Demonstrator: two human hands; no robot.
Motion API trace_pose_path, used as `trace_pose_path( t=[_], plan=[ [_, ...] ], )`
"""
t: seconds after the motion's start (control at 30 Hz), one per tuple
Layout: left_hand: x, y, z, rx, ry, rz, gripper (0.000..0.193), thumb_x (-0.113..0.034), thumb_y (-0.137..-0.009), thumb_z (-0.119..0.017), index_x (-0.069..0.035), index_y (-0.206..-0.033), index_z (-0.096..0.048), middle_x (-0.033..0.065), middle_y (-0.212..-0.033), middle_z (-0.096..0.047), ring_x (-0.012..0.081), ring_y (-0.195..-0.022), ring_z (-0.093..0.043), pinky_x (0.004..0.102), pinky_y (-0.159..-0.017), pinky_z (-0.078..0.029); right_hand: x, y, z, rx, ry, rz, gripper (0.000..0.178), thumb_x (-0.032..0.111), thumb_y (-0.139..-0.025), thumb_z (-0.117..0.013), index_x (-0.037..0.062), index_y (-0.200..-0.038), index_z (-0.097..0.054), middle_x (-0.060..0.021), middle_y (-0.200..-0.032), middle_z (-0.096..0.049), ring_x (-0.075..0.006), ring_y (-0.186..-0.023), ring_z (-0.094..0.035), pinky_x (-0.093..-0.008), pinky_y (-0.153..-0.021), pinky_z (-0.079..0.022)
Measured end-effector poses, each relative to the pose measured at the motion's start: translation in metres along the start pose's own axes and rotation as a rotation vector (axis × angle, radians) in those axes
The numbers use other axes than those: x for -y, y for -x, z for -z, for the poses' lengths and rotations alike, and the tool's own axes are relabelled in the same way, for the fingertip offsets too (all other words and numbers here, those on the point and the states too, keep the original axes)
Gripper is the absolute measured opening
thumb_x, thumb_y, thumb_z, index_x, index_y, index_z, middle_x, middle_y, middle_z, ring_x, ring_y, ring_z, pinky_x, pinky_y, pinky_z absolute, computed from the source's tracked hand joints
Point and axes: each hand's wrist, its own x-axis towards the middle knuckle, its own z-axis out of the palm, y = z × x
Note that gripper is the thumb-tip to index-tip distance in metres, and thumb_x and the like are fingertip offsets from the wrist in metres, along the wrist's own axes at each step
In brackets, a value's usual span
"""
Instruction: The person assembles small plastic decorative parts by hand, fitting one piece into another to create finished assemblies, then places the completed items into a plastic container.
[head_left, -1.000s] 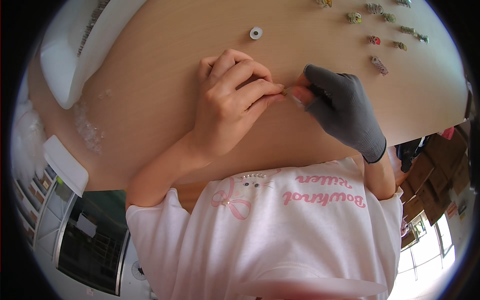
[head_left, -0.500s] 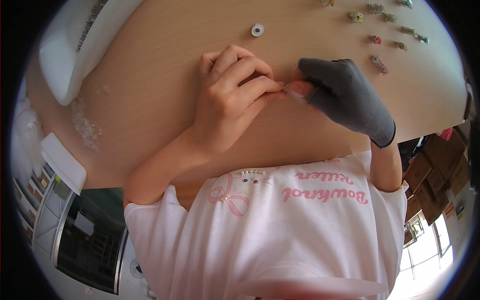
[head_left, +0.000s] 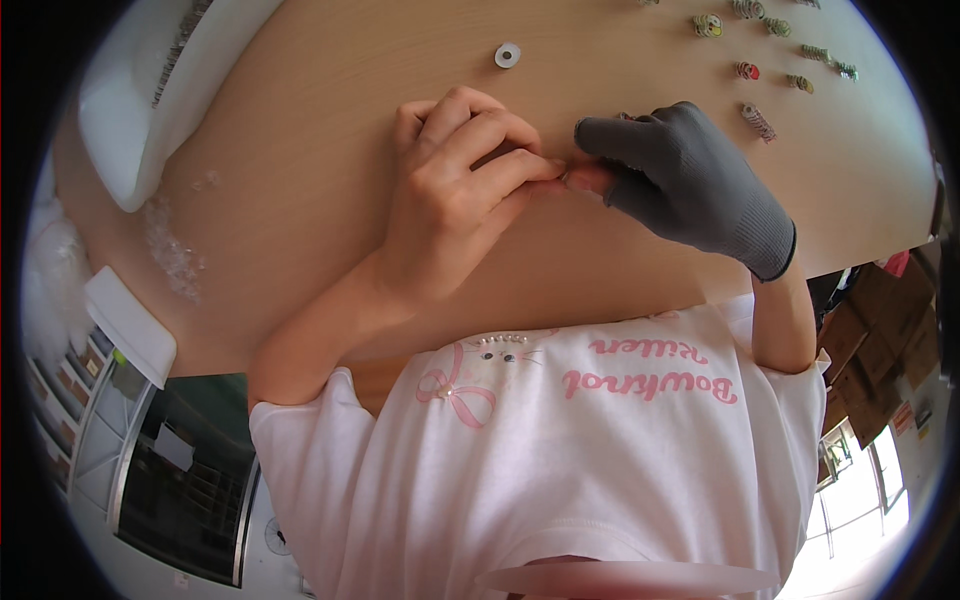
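Note:
My bare left hand [head_left: 465,180] is closed in a pinch, thumb and index fingertip pressed together at the middle of the table. Its other fingers curl above. My right hand [head_left: 690,185], in a grey glove that leaves fingertips bare, closes its fingers against the left fingertips. Whatever the two hands pinch between them is too small and covered to make out. Beyond them on the table lies a small white disc with a dark centre [head_left: 508,55], perhaps a spool seen end-on; neither hand touches it.
Several small coil-shaped pieces [head_left: 757,122] are scattered on the wooden table [head_left: 330,180] at the far right. A white curved body with a bristly dark strip [head_left: 120,130] stands at the left. Clear plastic scraps [head_left: 172,250] lie below it, near a white panel [head_left: 130,325].
My right hand has turned slightly and shifted a little left, its fingers closer to my left fingertips. A whitish bit visible between the fingers before is now mostly covered.

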Motion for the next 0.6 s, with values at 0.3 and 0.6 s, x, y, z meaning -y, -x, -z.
trace_pose_path(
  t=[0.3,0.6],
  plan=[
    [0.002,0.003,0.000,0.001,-0.005,-0.005,0.020,-0.006,-0.064,-0.085,-0.008,-0.080,-0.074,-0.0027,-0.086,-0.066,0.0196,-0.090,-0.058,0.0338,-0.084,-0.037,0.003,0.010,-0.010,-0.131,-0.028,-0.052,0.012,0.011,-0.086,-0.069,0.0038,-0.093,-0.063,-0.0143,-0.068,-0.063,-0.0356,-0.061,-0.062,-0.0439,-0.056,-0.047],
    [0.003,0.000,-0.001,-0.008,0.001,-0.019,0.012,-0.011,-0.070,-0.083,-0.011,-0.077,-0.074,-0.0045,-0.087,-0.066,0.0168,-0.093,-0.059,0.0346,-0.086,-0.034,-0.008,0.013,-0.007,-0.123,-0.060,0.032,0.016,0.014,-0.086,-0.073,0.0051,-0.095,-0.063,-0.0153,-0.064,-0.060,-0.0352,-0.060,-0.062,-0.0430,-0.054,-0.044]
  ],
)
